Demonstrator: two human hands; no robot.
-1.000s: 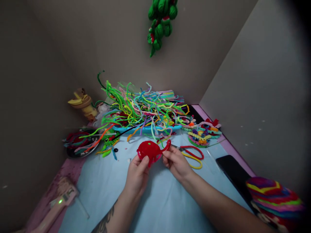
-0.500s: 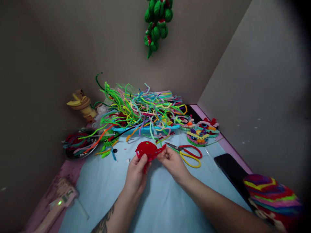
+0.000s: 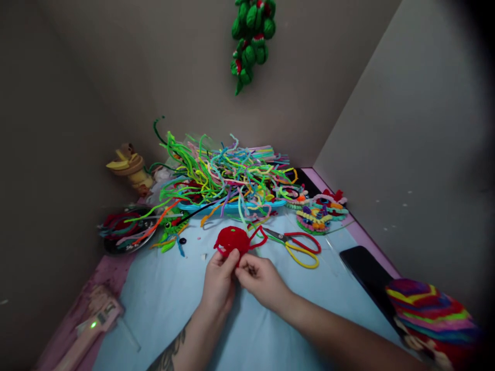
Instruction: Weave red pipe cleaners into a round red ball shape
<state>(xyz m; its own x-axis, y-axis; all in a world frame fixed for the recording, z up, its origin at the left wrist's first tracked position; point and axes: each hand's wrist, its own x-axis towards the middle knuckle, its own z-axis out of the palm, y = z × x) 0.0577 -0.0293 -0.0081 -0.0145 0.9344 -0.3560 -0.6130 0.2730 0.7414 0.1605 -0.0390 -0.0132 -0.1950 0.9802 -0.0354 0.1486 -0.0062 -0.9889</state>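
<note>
Above the cloth, my left hand (image 3: 220, 275) grips a rounded red pipe-cleaner piece (image 3: 232, 238) by its lower edge, thumb on top. A small green spot shows on its upper side. My right hand (image 3: 259, 278) is closed in a pinch at the bottom edge of the same piece, close to the left thumb. What lies right between its fingertips is mostly hidden. From the piece's right side a loose red loop sticks out toward the scissors (image 3: 296, 246), which have one red and one yellow handle and lie just beyond my right hand.
A blue tray (image 3: 232, 207) heaped with colourful pipe cleaners (image 3: 228, 170) stands at the back. On the left are a black bowl (image 3: 129, 247) and a pink glue gun (image 3: 102, 314) with a green light. To the right lie finished pipe-cleaner figures (image 3: 315, 219) and a black phone (image 3: 365, 268).
My right hand has let go of the red strand at the piece's right side and moved down and left to its bottom edge. The strand now stands free as a loop.
</note>
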